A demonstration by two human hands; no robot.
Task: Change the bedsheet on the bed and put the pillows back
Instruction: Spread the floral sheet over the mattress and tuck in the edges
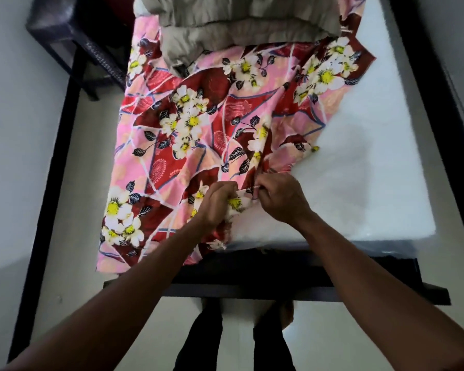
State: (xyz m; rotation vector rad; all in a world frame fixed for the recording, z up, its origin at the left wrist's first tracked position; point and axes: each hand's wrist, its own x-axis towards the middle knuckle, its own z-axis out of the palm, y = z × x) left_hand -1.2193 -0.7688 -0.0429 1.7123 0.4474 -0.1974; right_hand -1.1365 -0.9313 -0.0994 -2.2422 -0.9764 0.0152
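A pink and red bedsheet [188, 135] with white and yellow flowers lies rumpled over the left half of the white mattress [359, 167]. Its near left part hangs over the foot end. My left hand [217, 202] grips a bunched edge of the sheet near the foot of the bed. My right hand [281, 196] pinches the same edge just to the right, the two hands almost touching. Grey pillows [239, 25] lie piled at the head of the bed, partly on the sheet.
The dark bed frame [306, 285] runs along the foot end right in front of my legs [206, 338]. A dark wicker side table [73, 41] stands at the far left. Pale floor [73, 204] lies left of the bed, a wall at the right.
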